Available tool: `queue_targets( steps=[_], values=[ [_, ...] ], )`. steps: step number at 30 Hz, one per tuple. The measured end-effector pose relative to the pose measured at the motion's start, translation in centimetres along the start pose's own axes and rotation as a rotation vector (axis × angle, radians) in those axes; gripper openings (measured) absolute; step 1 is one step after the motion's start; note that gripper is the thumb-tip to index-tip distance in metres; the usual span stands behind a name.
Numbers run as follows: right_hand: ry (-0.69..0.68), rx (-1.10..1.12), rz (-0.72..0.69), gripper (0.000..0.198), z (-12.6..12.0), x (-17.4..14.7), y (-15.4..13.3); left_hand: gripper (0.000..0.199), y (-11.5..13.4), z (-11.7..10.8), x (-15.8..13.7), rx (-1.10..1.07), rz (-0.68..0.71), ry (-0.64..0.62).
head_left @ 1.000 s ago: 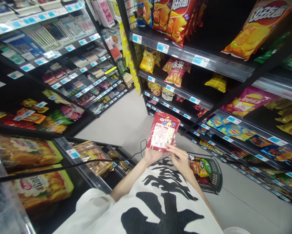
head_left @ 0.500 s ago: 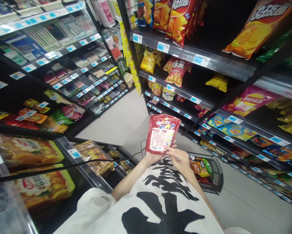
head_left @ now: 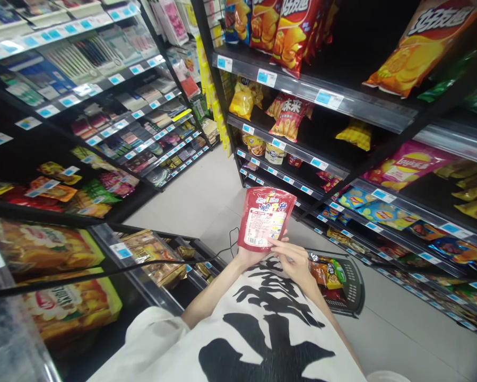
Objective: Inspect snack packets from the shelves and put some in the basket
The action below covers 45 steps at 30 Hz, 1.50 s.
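A red snack pouch [head_left: 267, 218] with a white back label and a barcode is held upright in front of my body. My left hand [head_left: 254, 257] is closed on it from below, with some of its fingers showing past the right edge. On the front, the stretched index finger of my right hand [head_left: 292, 258] touches the lower right of the label. The other fingers of that hand are bent below and not gripping the pouch as far as I can see. The small print is too small to read.
A dark shopping basket [head_left: 353, 284] with packaged snacks [head_left: 328, 273] stands on the grey floor [head_left: 405, 329] at the right. Shelves of chip bags [head_left: 294, 34] rise on the right, stationery shelves [head_left: 79, 63] at the left. Bagged bread [head_left: 75, 305] lies near left; a black cable [head_left: 150, 262] crosses the view.
The pouch tilts very slightly, and its label catches more glare. Both hands stay in nearly the same place.
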State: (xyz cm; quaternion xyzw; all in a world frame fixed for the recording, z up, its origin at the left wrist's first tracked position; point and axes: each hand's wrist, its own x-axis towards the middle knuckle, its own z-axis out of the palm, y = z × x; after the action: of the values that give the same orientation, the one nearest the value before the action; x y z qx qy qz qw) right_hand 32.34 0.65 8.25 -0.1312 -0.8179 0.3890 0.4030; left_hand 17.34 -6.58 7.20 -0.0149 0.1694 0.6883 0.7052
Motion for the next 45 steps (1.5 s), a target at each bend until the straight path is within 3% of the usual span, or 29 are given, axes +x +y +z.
queue_targets(
  steps=[45],
  values=[
    [-0.011, 0.035, 0.044, 0.033, 0.2, -0.3, 0.4, 0.07, -0.1, -1.1, 0.4, -0.006, 0.009, -0.013]
  ],
)
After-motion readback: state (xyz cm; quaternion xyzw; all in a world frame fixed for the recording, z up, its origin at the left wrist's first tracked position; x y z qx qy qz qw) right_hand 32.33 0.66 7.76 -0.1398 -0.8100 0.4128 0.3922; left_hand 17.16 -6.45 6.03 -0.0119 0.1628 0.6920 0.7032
